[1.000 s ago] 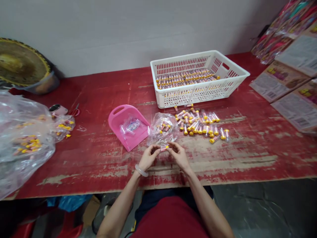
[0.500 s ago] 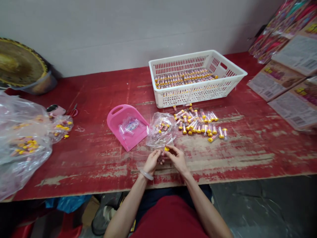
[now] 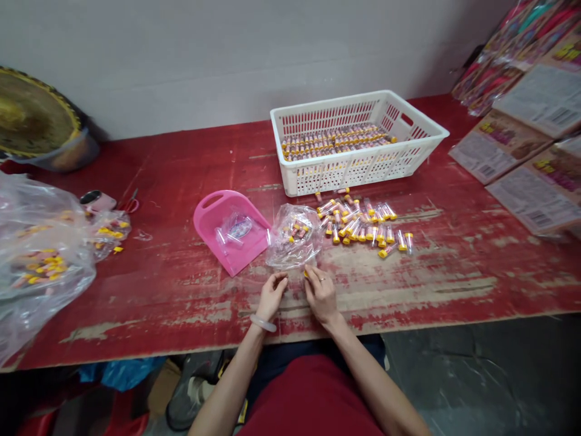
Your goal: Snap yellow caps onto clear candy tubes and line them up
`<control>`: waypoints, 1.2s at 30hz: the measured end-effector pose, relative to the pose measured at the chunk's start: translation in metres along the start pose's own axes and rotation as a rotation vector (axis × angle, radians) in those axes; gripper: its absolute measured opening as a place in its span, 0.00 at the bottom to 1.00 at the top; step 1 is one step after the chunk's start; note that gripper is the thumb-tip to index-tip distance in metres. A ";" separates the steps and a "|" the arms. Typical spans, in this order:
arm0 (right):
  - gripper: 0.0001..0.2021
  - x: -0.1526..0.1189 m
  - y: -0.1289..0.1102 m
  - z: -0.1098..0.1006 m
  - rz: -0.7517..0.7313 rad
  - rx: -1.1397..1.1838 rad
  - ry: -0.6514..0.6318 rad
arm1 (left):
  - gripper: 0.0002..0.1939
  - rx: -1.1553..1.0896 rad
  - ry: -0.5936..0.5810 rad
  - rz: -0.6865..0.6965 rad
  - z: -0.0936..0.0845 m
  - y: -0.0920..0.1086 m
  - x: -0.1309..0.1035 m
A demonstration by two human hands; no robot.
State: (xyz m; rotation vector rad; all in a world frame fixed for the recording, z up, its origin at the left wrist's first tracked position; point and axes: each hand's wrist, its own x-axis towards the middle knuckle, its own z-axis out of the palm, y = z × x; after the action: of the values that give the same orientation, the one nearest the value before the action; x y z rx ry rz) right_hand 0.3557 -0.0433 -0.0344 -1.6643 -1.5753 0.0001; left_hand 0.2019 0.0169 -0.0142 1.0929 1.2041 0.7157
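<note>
Between the fingers of my right hand (image 3: 321, 298) a yellow cap (image 3: 305, 274) shows, probably the end of a small tube; the rest of it is hidden by the fingers. My left hand (image 3: 271, 297), with a pale bangle at the wrist, is a short way to the left, fingers curled in; whatever may be inside them is hidden. Just beyond both hands lies a clear plastic bag (image 3: 284, 254) with several yellow-and-pink pieces in it. Right of the bag is a loose pile of clear tubes with yellow caps (image 3: 349, 227).
A white crate (image 3: 363, 172) holding rows of capped tubes stands behind the pile. A pink dustpan-shaped scoop (image 3: 245, 257) contains clear plastic pieces. At left are a large clear bag (image 3: 27, 212) and scissors (image 3: 132, 203); printed boxes (image 3: 544, 181) are stacked at right.
My hands, close together around a yellow-capped piece before, have moved apart. The yellow cap stays with my right hand, which has turned its back upward.
</note>
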 end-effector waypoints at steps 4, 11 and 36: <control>0.22 -0.005 0.002 0.002 -0.004 -0.004 0.005 | 0.22 -0.003 0.001 0.009 0.002 -0.002 0.000; 0.24 -0.009 0.006 0.005 0.021 -0.052 -0.019 | 0.22 0.000 -0.003 -0.004 0.003 -0.001 -0.001; 0.25 -0.004 0.011 -0.005 0.400 0.230 -0.056 | 0.18 0.035 0.028 0.048 0.007 -0.004 -0.001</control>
State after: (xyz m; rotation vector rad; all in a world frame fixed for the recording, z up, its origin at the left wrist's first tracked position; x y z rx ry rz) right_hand 0.3664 -0.0475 -0.0392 -1.7755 -1.2057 0.4225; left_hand 0.2081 0.0123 -0.0174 1.1469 1.2217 0.7517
